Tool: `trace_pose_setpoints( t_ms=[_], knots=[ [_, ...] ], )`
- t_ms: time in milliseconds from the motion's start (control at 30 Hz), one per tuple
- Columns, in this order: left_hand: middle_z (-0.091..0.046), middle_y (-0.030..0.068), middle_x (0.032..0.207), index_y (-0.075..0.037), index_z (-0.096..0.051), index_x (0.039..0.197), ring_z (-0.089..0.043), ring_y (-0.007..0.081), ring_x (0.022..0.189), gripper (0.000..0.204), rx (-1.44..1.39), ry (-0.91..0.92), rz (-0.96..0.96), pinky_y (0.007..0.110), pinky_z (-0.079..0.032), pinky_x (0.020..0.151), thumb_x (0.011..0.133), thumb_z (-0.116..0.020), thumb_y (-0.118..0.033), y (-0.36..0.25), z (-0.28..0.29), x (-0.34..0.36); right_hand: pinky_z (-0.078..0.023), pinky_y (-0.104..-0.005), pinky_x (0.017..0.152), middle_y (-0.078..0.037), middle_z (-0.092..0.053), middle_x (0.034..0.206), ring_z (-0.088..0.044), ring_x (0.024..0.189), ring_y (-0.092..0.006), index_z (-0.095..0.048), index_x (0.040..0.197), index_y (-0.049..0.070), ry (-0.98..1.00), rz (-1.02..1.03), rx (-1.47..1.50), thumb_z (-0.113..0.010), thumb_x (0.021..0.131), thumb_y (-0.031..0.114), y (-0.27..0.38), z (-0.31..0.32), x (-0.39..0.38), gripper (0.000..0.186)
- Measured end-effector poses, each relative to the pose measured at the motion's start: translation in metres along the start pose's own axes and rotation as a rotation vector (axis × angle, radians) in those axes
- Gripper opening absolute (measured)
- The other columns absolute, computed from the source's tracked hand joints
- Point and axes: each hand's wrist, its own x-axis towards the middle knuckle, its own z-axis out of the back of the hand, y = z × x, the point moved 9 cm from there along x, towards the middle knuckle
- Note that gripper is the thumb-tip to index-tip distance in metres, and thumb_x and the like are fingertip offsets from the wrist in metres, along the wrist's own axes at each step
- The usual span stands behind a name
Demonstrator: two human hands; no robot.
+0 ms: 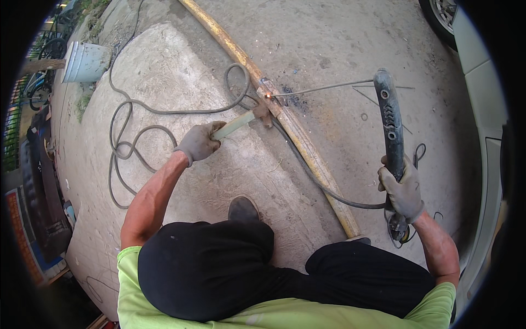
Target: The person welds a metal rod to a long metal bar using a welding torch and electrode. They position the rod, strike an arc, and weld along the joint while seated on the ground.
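Note:
A long rusty yellow pipe [307, 151] lies slantwise on the concrete ground. My left hand [198, 142], in a grey glove, grips the pale handle of a hammer [236, 124] whose rusty head rests against the pipe. My right hand [404, 189], also gloved, holds a dark welding electrode holder [390, 120]. Its thin rod [323, 88] reaches left to the pipe, where a small bright spark [268, 96] glows beside a small metal piece. I am crouching, with black trousers and a dark shoe [243, 208] below.
A grey cable [131, 145] loops over the ground at left, and another runs under the pipe toward my right hand. A white bucket [85, 61] stands far left. A vehicle's white body and wheel [444, 16] edge the right side. Clutter lines the left.

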Motion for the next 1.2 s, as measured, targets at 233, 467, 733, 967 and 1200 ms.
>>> trace_pose_setpoints(
  t_ms=[233,467,733,967,1200],
  knots=[
    [-0.077,0.0232,0.116,-0.009,-0.063,0.148,-0.076,0.0357,0.105,0.065,-0.018,0.037,0.054,0.04,-0.058,0.095,0.083,-0.071,-0.009,-0.009,0.002,-0.003,-0.054,-0.0273,0.062,-0.003,-0.061,0.084,-0.063,0.065,-0.0101,-0.058,0.12,-0.003,-0.008,0.022,-0.013,-0.065,0.099,0.009,0.002,0.002,0.0,0.025],
    [-0.077,0.0231,0.118,-0.009,-0.064,0.148,-0.076,0.0372,0.106,0.066,0.032,0.007,0.005,0.041,-0.058,0.095,0.082,-0.072,-0.009,-0.003,0.001,0.001,-0.054,-0.0272,0.062,-0.003,-0.061,0.083,-0.062,0.066,-0.01,-0.058,0.12,-0.004,-0.004,0.014,0.0,-0.065,0.099,0.01,-0.002,0.001,0.001,0.026],
    [-0.077,0.0225,0.117,-0.01,-0.063,0.148,-0.076,0.0365,0.107,0.066,-0.014,0.027,0.031,0.041,-0.059,0.095,0.083,-0.072,-0.009,-0.011,0.003,-0.003,-0.054,-0.0275,0.063,-0.003,-0.062,0.084,-0.063,0.066,-0.0102,-0.059,0.121,-0.004,0.001,0.01,-0.018,-0.066,0.099,0.011,-0.001,0.001,0.001,0.027],
    [-0.078,0.0122,0.1,-0.011,-0.068,0.145,-0.072,0.0181,0.087,0.061,-0.011,-0.073,-0.042,0.035,-0.058,0.086,0.084,-0.071,-0.01,-0.002,0.004,-0.001,-0.055,-0.0272,0.063,-0.003,-0.062,0.085,-0.063,0.066,-0.01,-0.059,0.121,-0.004,0.009,0.055,-0.01,-0.065,0.099,0.01,-0.002,0.002,0.001,0.026],
    [-0.077,0.0202,0.11,-0.01,-0.063,0.149,-0.075,0.0288,0.098,0.067,-0.003,0.012,0.016,0.038,-0.059,0.09,0.083,-0.073,-0.006,-0.007,0.002,-0.001,-0.055,-0.0269,0.063,-0.003,-0.062,0.085,-0.063,0.066,-0.0098,-0.059,0.121,-0.004,0.008,0.006,-0.016,-0.065,0.099,0.01,-0.001,0.0,0.0,0.026]
  ],
)
